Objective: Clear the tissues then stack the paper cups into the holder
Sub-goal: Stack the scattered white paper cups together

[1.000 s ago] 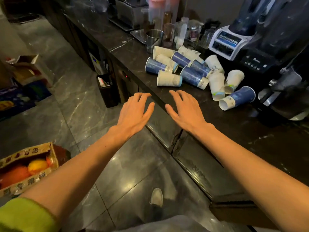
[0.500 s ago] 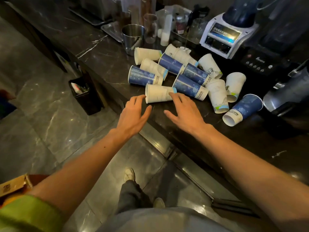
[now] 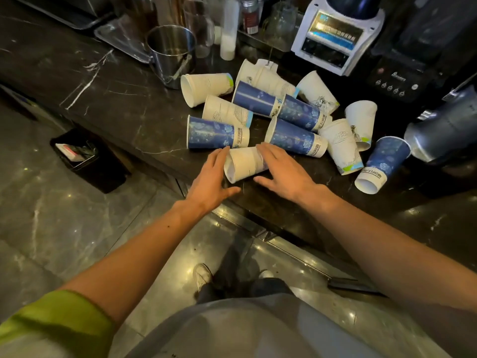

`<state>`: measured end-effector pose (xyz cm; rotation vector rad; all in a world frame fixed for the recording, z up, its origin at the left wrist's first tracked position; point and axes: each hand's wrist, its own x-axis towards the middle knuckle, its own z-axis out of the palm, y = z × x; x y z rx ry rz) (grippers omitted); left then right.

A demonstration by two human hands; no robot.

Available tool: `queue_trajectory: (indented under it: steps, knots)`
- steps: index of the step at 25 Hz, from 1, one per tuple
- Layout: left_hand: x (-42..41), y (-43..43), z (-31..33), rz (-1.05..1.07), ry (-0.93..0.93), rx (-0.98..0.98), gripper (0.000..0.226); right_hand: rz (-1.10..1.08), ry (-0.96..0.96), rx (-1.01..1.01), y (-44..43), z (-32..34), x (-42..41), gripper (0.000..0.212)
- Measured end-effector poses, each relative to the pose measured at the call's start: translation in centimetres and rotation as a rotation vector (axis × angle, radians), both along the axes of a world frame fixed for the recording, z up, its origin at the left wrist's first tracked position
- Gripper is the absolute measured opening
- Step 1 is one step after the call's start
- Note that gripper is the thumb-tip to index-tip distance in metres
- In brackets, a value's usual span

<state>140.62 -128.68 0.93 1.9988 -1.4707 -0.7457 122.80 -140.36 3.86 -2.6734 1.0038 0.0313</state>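
Head view. Your left hand (image 3: 210, 182) and right hand (image 3: 284, 171) are both at the near edge of the dark marble bench (image 3: 116, 107), one on each side of a white paper cup lying on its side (image 3: 244, 164). The cup's open mouth faces the left hand. The left fingertips (image 3: 222, 152) touch the rim; the right fingers (image 3: 265, 151) lie over the base end. Grip state: both hands spread wide, fingers extended, neither closed round the cup. Whether the right palm bears on the cup cannot be told.

The remaining paper cups lie toppled in a loose heap behind it, well onto the bench. A blue patterned paper cup (image 3: 216, 134) lies just beyond the left fingertips. A second blue patterned cup (image 3: 295, 138) lies just beyond the right fingers. A further blue cup (image 3: 382, 165) lies apart at the right with its mouth toward you. White cups with line drawings (image 3: 340, 144) lie between these, some touching.

Behind the heap stands an upright steel pitcher (image 3: 171, 54), and a white blender base (image 3: 335, 37) stands at the rear right. A black bin (image 3: 87, 161) stands on the grey floor below the bench, left of your left arm. Your left sleeve (image 3: 51, 321) is green.
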Motion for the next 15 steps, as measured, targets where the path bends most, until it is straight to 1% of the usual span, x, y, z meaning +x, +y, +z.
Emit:
queue_trajectory:
  steps: [2,5,7,9,12,15]
  knots:
    - [0.7,-0.8,-0.5,-0.025,-0.024,0.032,0.107,0.014,0.031,0.002,-0.5,-0.6,0.4,0.084]
    - [1.2,-2.1,-0.6,-0.030,-0.017,0.025,0.103,0.061,0.037,-0.019,-1.9,-1.3,0.8,0.082]
    - [1.4,-1.9,-0.5,-0.048,-0.018,-0.016,0.099,0.084,0.020,-0.041,-2.4,-1.4,0.9,0.079]
    - [1.3,-2.1,0.0,-0.076,0.004,-0.094,0.094,0.082,-0.026,-0.017,-3.2,-1.5,0.2,0.077]
    - [1.1,-2.2,1.4,-0.118,0.080,-0.191,0.094,0.050,-0.159,0.114,-3.4,-2.0,-1.5,0.073]
    - [-0.3,-3.2,2.2,-0.119,0.203,-0.239,0.101,-0.117,-0.411,0.344,-2.6,-3.0,-3.4,0.069]
